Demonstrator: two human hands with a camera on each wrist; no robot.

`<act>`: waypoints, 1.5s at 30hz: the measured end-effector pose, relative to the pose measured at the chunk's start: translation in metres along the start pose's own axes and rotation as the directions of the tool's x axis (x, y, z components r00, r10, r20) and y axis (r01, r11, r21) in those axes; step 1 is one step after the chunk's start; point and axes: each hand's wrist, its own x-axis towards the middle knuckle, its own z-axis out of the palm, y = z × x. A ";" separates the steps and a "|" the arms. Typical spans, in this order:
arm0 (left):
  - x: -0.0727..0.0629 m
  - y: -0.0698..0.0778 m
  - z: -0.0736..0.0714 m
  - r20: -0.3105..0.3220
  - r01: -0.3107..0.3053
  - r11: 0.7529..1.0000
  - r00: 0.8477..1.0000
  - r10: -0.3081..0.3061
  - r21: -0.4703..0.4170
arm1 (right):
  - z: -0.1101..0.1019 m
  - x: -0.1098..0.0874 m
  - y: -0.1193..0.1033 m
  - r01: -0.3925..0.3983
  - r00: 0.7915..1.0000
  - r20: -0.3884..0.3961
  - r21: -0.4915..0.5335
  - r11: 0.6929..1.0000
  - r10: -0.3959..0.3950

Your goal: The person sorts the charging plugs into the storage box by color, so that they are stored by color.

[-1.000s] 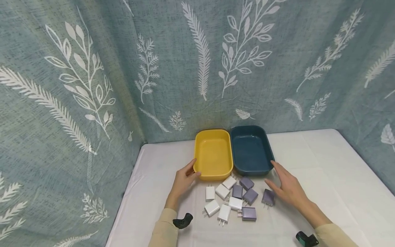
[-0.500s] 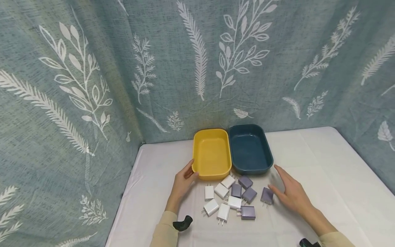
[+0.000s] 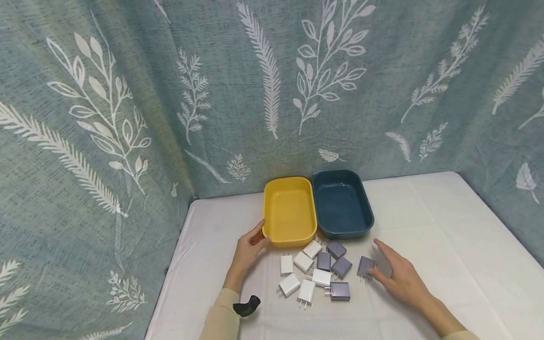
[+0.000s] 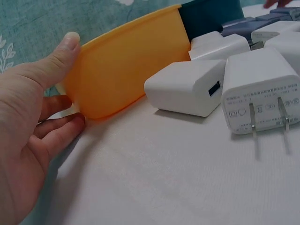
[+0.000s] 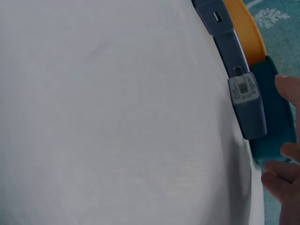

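White chargers [image 3: 306,290]: loose on the table [image 3: 416,226], mixed with purple chargers [image 3: 340,291].
Right hand [image 3: 403,278]: your fingers are spread, gripping nothing; thumb contact with the lone charger [image 3: 364,266] is unclear.
Lone charger: right of the others; lifting it would call for a sideways pinch.
Left hand [image 3: 246,252]: your thumb and curled fingers hold the yellow tray [image 3: 290,244] by its near-left corner, probably steadying it.
Blue tray [image 3: 346,234]: beside the yellow one; roomiest from its right.
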 end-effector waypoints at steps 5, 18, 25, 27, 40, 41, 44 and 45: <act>-0.011 0.024 -0.003 0.029 0.033 0.999 0.999 -0.033 -0.020 | 0.005 -0.004 -0.003 -0.011 1.000 0.024 0.038 0.999 0.010; -0.015 0.032 0.000 0.043 0.027 0.999 0.999 -0.026 -0.040 | 0.011 -0.011 -0.004 -0.023 0.997 -0.065 0.112 0.994 0.030; -0.017 0.035 -0.001 0.038 0.013 0.999 0.999 -0.012 -0.035 | 0.012 -0.015 -0.007 -0.031 0.996 -0.074 0.120 0.992 0.040; -0.017 0.035 -0.001 0.038 0.010 1.000 0.999 -0.009 -0.027 | 0.013 -0.015 -0.008 -0.032 0.996 -0.083 0.126 0.991 0.043; -0.003 0.001 0.003 -0.006 -0.010 1.000 1.000 0.010 -0.009 | 0.019 -0.018 -0.009 -0.063 0.990 -0.112 0.215 0.975 0.089; -0.003 0.000 0.003 -0.010 -0.012 1.000 1.000 0.012 -0.001 | 0.019 -0.019 -0.009 -0.062 0.990 -0.114 0.218 0.974 0.089; -0.003 -0.001 0.002 -0.017 -0.012 1.000 1.000 0.012 0.002 | 0.020 -0.019 -0.010 -0.066 0.989 -0.112 0.225 0.972 0.094; -0.004 -0.001 0.002 -0.016 -0.013 1.000 1.000 0.013 0.003 | 0.020 -0.019 -0.010 -0.069 0.989 -0.111 0.229 0.971 0.097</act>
